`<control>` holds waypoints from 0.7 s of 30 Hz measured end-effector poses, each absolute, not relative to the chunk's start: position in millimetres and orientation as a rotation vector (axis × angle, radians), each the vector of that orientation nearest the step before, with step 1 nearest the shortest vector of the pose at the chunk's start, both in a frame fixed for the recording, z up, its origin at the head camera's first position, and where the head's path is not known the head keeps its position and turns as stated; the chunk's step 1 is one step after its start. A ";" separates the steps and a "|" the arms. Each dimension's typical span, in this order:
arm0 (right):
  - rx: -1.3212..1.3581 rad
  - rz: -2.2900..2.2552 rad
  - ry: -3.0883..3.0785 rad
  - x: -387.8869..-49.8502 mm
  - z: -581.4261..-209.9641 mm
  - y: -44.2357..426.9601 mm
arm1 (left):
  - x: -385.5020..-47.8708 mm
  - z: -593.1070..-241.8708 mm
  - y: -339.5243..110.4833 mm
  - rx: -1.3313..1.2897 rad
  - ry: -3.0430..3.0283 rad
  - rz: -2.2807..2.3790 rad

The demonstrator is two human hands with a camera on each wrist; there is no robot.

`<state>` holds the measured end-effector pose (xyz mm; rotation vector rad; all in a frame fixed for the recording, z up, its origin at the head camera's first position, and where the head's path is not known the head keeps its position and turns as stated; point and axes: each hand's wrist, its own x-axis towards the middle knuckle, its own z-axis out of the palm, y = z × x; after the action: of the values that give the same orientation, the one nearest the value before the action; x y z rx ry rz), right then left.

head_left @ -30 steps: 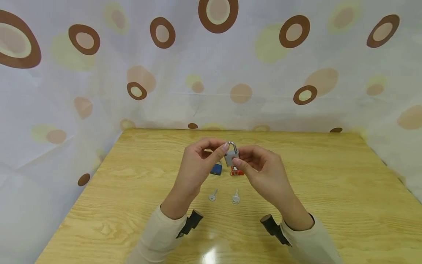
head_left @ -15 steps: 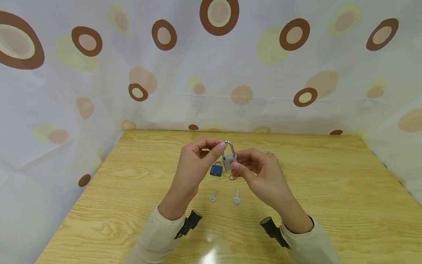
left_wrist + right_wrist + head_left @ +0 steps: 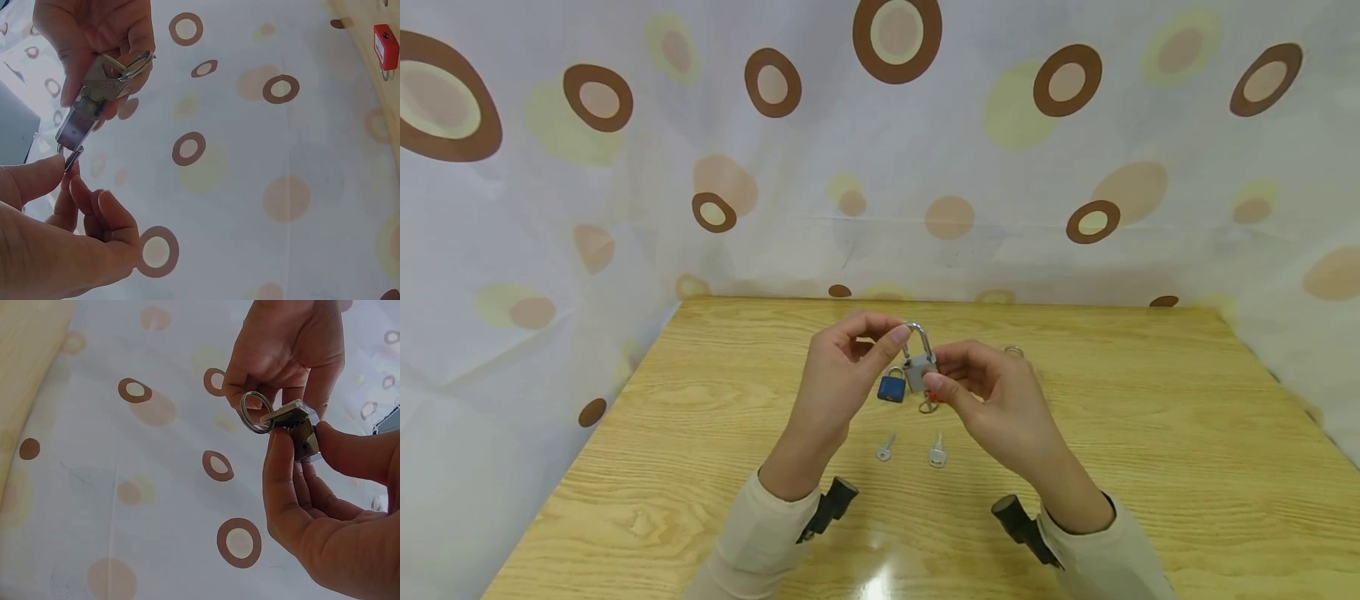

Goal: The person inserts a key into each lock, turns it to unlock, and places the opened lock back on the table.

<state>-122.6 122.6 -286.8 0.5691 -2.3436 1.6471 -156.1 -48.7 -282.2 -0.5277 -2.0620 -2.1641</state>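
Observation:
A grey padlock (image 3: 919, 374) is held up between both hands above the table. My left hand (image 3: 844, 367) pinches its metal shackle (image 3: 923, 335) with thumb and finger. The right hand (image 3: 1000, 404) grips the padlock's body, thumb on its near face. From the body's lower end juts a key (image 3: 103, 78) with a split ring (image 3: 255, 412), close against the right fingers. The shackle's left leg appears to end just above the body. Behind the hands lie a blue padlock (image 3: 891, 388) and a red padlock (image 3: 386, 47), the latter mostly hidden in the head view.
Two loose keys lie nearer on the wooden table (image 3: 700, 467): a small key (image 3: 885, 448) at left and a wider-headed key (image 3: 937, 452) at right. A ring (image 3: 928, 406) lies by the red padlock. A dotted cloth (image 3: 880, 167) hangs behind and at the sides.
Both hands have shifted slightly left and down with the grey padlock, whose body now tilts more. More of the blue padlock shows, and a ring has come into view above the right hand.

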 end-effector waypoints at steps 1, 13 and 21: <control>0.572 1.650 -2.345 -122.5 -286.8 122.5 | -156.1 -282.5 -49.1 -0.537 -2.058 -2.163; 0.588 1.676 -2.355 -121.6 -287.8 122.2 | -157.2 -283.6 -49.4 -0.750 -2.004 -2.171; 0.509 1.792 -2.433 -118.6 -285.9 120.2 | -155.1 -284.9 -48.8 -0.779 -2.061 -2.094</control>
<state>-118.6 120.2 -285.9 0.5093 -2.4332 1.7917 -155.1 -48.8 -284.9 -0.7791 -2.0606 -2.0937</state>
